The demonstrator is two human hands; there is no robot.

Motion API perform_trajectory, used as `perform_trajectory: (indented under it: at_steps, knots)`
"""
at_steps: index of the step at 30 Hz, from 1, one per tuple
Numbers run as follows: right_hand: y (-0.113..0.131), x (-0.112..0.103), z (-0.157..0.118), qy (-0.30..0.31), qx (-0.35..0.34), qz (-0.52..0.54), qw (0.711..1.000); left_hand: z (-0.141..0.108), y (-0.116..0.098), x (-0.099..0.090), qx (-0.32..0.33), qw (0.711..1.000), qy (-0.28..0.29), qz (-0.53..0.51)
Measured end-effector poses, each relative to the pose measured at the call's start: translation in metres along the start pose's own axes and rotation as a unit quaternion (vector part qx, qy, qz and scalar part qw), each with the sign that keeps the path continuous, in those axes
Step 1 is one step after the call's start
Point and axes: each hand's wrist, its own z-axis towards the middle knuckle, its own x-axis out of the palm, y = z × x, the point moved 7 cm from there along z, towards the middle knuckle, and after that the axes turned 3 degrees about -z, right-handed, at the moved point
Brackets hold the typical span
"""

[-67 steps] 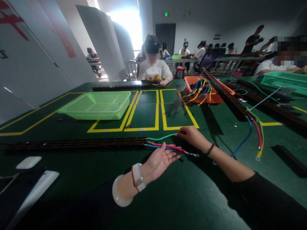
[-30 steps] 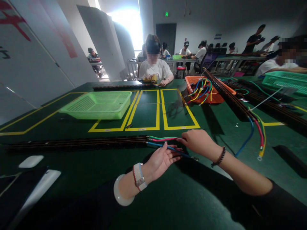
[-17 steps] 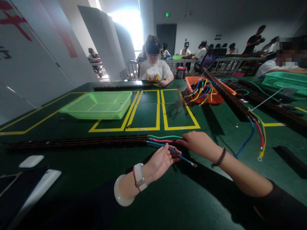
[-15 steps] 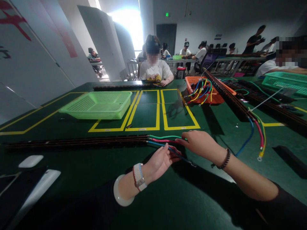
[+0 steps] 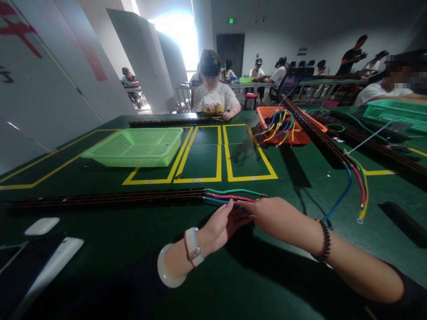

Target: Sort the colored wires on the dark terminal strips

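Observation:
A long dark cable track [image 5: 110, 198] lies across the table, and three wires come out of its right end. The green wire [image 5: 233, 191] is uppermost and runs free of both hands. Below it, the red wire [image 5: 230, 197] passes just behind my right fingers. My left hand [image 5: 220, 226], palm turned up, pinches the blue wire [image 5: 215, 201] between thumb and fingers. My right hand [image 5: 280, 218] comes in from the right, its fingertips closed on the same blue wire beside my left fingers. The blue wire's far end is hidden behind my right hand.
A light green basket [image 5: 133, 149] stands beyond the track, and an orange basket [image 5: 300, 135] full of coloured wires is at the back right. Another cable track [image 5: 320, 126] leans across it. A white case [image 5: 42, 226] lies at left. A co-worker [image 5: 215, 95] sits opposite.
My right hand has moved down from the green and red wires to the blue wire, next to my left hand. The green wire's end now shows. My left hand stays in place.

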Motion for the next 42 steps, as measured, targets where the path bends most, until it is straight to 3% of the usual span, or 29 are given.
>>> perform_trajectory:
  at_steps: [9,17,29,32,34,37,40,42]
  knots:
    - [-0.029,0.011,0.015,0.001,0.023,0.004,1.0,-0.008,0.009,0.011,-0.046,0.989,0.101,0.102]
    - [-0.037,0.029,0.024,0.024,0.042,0.052,0.997,-0.009,0.007,0.015,-0.051,0.985,0.097,0.137]
    - [-0.036,0.029,0.027,0.022,0.045,0.012,0.999,-0.008,0.008,0.013,-0.048,0.986,0.104,0.12]
    - [-0.04,0.027,0.031,-0.016,0.061,0.035,0.997,-0.007,0.008,0.012,-0.048,0.985,0.106,0.13]
    - [-0.049,0.022,0.036,-0.087,0.085,0.08,0.989,-0.008,0.008,0.012,-0.047,0.984,0.105,0.139]
    - [-0.064,0.024,0.042,-0.205,0.092,0.2,0.954,-0.008,0.007,0.012,-0.046,0.983,0.1,0.145]
    - [-0.075,0.042,0.049,-0.227,0.089,0.308,0.92,-0.008,0.007,0.013,-0.045,0.984,0.102,0.141]
    - [-0.077,0.052,0.053,-0.212,0.084,0.337,0.914,-0.008,0.007,0.012,-0.043,0.983,0.105,0.142]
